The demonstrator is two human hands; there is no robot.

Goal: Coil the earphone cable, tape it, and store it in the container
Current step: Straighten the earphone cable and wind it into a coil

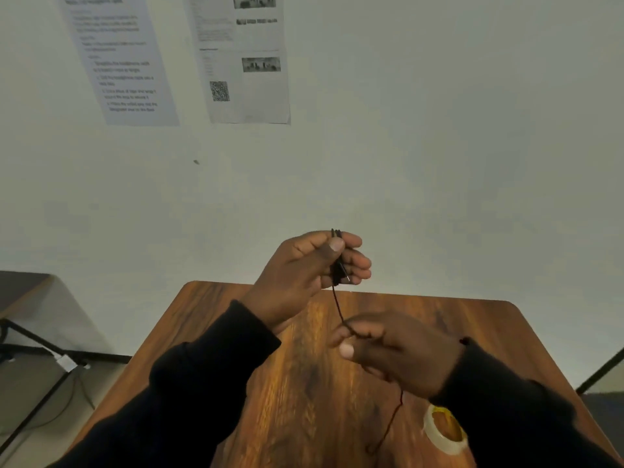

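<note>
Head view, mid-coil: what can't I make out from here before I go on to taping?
- Container: not in the head view.
- Coil count: left hand fingers hide most of the earphone cable loops.
- Earbuds: not discernible; the bundle is too small and dark.
- Cable tail: blurred; passes under the right hand.
- Tape roll: partly behind the right sleeve; free end not visible.
- Wall sheets: text blurred.

The left hand (305, 265) is raised above the far edge of the wooden bench (270, 383), thumb pinching a small bundle of black earphone cable (338, 265) against its fingers (358, 263). A strand runs down to the right hand (391, 349), which pinches it. The loose end trails onto the bench beside a tape roll (444, 430).
</note>
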